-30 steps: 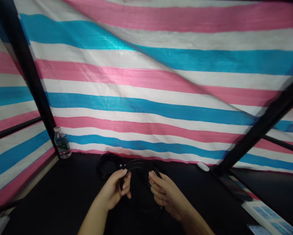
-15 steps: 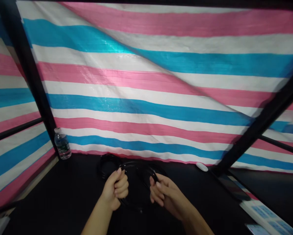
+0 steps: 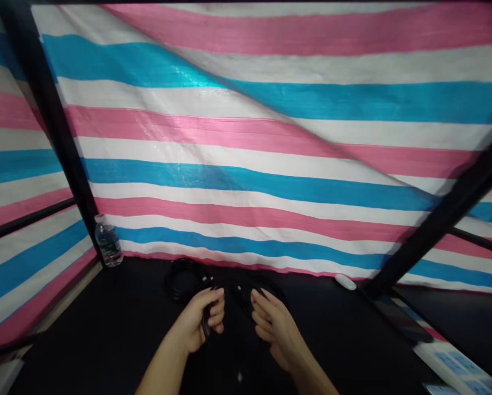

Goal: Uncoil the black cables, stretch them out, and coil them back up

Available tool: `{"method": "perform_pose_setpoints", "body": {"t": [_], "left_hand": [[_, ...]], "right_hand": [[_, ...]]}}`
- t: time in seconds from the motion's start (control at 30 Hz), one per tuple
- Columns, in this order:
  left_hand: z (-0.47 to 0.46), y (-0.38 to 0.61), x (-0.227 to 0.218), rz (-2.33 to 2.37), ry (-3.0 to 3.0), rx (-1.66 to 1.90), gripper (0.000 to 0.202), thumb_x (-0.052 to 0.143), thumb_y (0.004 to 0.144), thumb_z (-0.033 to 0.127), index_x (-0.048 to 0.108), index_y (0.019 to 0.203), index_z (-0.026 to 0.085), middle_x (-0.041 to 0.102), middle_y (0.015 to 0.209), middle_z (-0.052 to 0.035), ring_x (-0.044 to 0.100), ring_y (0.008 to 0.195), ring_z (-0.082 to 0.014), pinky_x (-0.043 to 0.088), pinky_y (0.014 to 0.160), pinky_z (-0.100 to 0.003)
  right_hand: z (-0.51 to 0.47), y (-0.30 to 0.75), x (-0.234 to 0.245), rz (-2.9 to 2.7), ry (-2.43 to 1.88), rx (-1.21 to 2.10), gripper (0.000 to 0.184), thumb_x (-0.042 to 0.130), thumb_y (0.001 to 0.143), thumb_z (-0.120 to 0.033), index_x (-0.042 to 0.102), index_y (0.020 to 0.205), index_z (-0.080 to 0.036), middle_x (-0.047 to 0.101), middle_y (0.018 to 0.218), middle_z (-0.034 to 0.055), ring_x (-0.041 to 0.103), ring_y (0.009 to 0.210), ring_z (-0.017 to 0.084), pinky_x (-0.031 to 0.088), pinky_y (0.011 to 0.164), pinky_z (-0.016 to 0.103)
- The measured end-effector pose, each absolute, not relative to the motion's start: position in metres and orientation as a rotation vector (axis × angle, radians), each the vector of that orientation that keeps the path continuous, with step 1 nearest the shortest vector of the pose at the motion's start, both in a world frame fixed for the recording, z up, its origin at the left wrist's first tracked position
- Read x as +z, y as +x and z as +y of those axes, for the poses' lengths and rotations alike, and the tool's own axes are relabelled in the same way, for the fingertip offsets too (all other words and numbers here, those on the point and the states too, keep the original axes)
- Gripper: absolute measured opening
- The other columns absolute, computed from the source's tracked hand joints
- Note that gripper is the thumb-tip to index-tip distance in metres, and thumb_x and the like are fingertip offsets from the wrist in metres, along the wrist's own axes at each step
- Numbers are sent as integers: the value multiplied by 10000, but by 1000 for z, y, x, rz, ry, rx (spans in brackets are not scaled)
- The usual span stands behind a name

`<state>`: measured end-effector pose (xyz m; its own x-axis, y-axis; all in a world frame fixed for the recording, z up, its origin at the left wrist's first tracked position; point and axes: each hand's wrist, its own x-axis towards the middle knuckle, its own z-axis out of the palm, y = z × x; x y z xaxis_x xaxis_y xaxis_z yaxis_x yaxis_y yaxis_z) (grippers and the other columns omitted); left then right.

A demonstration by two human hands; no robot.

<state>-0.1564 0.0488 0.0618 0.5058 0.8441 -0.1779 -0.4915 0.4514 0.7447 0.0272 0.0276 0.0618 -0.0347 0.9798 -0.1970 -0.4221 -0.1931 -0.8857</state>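
My left hand (image 3: 202, 318) is closed around a black cable (image 3: 207, 321), which shows as a dark strand between the palm and the fingers. Facing it, my right hand (image 3: 273, 328) has its fingers curled, with thumb and forefinger pinching a dark stretch of cable. Just behind the left hand lies a coil of black cable (image 3: 182, 299) on the dark table. More black loops sit behind the right hand, hard to trace against the table. A small pale spot shows low between my forearms, too blurred to name.
A clear water bottle (image 3: 108, 241) stands at the back left corner. At the back right is a white oval object (image 3: 345, 282), possibly a mouse. A white printed box or sheet (image 3: 455, 362) lies near the right edge. Striped sheeting (image 3: 246, 175) and black posts (image 3: 443, 219) enclose the table.
My hands have come closer together, the left shifting slightly right. The cable loop that arched between them has dropped out of clear view. The view has shifted slightly.
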Motion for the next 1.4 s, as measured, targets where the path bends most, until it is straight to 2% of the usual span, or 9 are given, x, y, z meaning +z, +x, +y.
{"method": "perform_pose_setpoints", "body": {"t": [0.17, 0.27, 0.37, 0.53, 0.63, 0.8, 1.0, 1.27, 1.4], "left_hand": [[50, -153, 59, 545, 623, 952, 658, 862, 698, 517, 286, 596, 216, 208, 493, 138, 75, 427, -13, 96, 361, -139], [47, -147, 59, 544, 728, 980, 594, 814, 754, 537, 341, 603, 211, 305, 498, 110, 148, 410, -22, 102, 345, -150], [44, -145, 59, 530, 777, 1023, 544, 784, 785, 554, 390, 635, 210, 331, 489, 110, 156, 381, -24, 103, 330, -159], [45, -144, 55, 501, 690, 1163, 572, 829, 754, 497, 352, 622, 211, 267, 437, 141, 82, 360, -11, 86, 340, -150], [50, -144, 53, 559, 653, 1256, 606, 814, 760, 513, 322, 573, 213, 254, 420, 133, 117, 352, -12, 129, 344, -157], [57, -142, 53, 662, 494, 1367, 669, 810, 720, 567, 270, 529, 222, 300, 445, 102, 278, 404, -32, 238, 378, -166], [52, -141, 54, 822, 664, 1119, 458, 875, 666, 466, 565, 883, 208, 521, 615, 87, 345, 428, -40, 188, 384, -171], [55, -150, 52, 792, 753, 883, 658, 766, 709, 655, 279, 568, 236, 212, 461, 134, 99, 405, -20, 61, 387, -188], [56, -149, 50, 852, 800, 956, 576, 800, 713, 571, 372, 567, 214, 312, 484, 107, 239, 410, -28, 153, 379, -171]], "right_hand": [[34, 26, 56, -979, -1164, 1134, 484, 806, 721, -624, 623, 717, -177, 358, 542, -83, 313, 479, 65, 262, 425, 214], [38, 24, 47, -969, -1204, 878, 412, 827, 701, -574, 718, 764, -182, 648, 923, 37, 608, 868, 189, 506, 740, 282], [41, 23, 43, -841, -1157, 955, 435, 865, 650, -554, 743, 882, -207, 618, 1260, 65, 580, 1190, 284, 522, 954, 357], [37, 26, 52, -727, -1081, 1456, 561, 895, 672, -509, 653, 1087, -219, 685, 1117, 60, 701, 958, 244, 600, 756, 363], [31, 31, 56, -836, -1058, 1654, 541, 873, 718, -504, 650, 1091, -182, 699, 850, 23, 658, 664, 148, 543, 609, 282], [26, 27, 57, -947, -888, 1705, 439, 809, 781, -561, 623, 779, -163, 394, 483, -106, 411, 431, 52, 533, 623, 269], [34, 28, 61, -808, -928, 1633, 485, 821, 736, -604, 608, 848, -182, 300, 531, -136, 146, 364, 2, 155, 319, 154], [40, 37, 64, -945, -992, 1604, 528, 819, 714, -632, 618, 857, -166, 304, 541, -128, 153, 386, 1, 118, 313, 143], [39, 29, 60, -962, -972, 1643, 544, 765, 743, -685, 516, 783, -203, 267, 530, -136, 130, 385, 11, 89, 316, 157]]}}
